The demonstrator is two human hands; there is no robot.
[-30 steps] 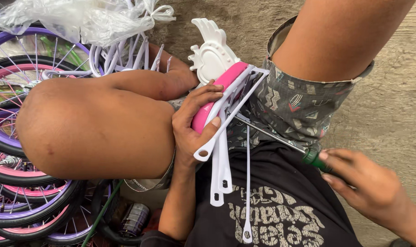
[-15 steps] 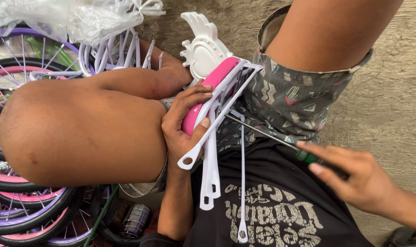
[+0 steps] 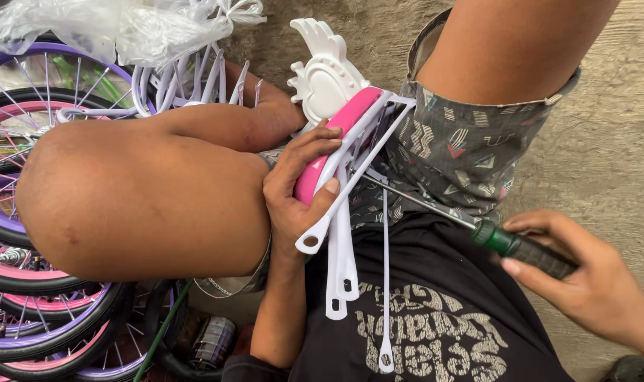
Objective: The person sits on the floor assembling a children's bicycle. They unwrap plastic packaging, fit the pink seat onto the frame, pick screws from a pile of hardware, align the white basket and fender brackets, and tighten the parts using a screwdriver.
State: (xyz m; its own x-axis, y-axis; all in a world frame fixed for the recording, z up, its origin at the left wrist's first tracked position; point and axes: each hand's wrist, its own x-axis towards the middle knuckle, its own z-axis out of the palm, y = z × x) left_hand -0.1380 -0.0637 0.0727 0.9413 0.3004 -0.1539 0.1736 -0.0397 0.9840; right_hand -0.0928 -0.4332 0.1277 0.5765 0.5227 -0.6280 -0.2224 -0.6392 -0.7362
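My left hand [image 3: 299, 185] grips a pink curved plastic part [image 3: 330, 145] with several white metal stays [image 3: 343, 244] fixed to it, held between my bent knees. A white plastic crown-shaped piece [image 3: 324, 76] sits at the far end of the pink part. My right hand [image 3: 584, 279] holds a screwdriver by its green and black handle [image 3: 521, 247]. Its steel shaft [image 3: 424, 203] points up-left toward the spot where the stays meet the pink part. The tip is hidden behind the stays.
Small bicycle wheels with purple and pink rims [image 3: 25, 283] are stacked on the left. Clear plastic wrapping [image 3: 124, 25] and white metal frames [image 3: 187, 81] lie beyond my left knee. The concrete floor [image 3: 605, 141] lies to the right. A dark can [image 3: 212, 339] sits near the wheels.
My right hand has slid further back along the screwdriver handle and the shaft now reaches toward the stays. The left hand keeps its grip on the pink part.
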